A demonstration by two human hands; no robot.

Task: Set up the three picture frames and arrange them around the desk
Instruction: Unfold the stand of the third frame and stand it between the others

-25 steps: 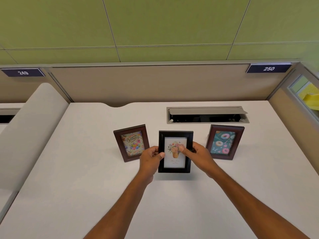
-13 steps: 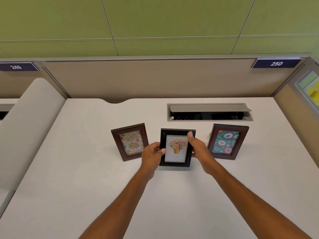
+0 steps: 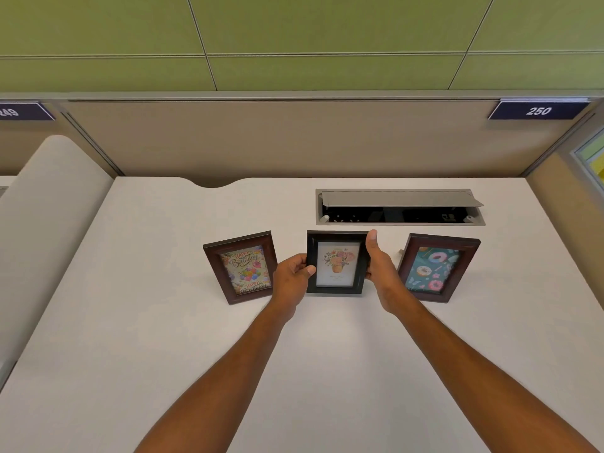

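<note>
On the white desk (image 3: 163, 322), the left hand (image 3: 292, 278) and right hand (image 3: 380, 269) clasp the black flower frame (image 3: 336, 262) by its sides. Left of that grip stands the "Happy Birthday" frame (image 3: 243, 268), right the doughnut frame (image 3: 436, 268). Beyond are a cable hatch (image 3: 400, 206) and a "250" sign (image 3: 538, 110).
</note>
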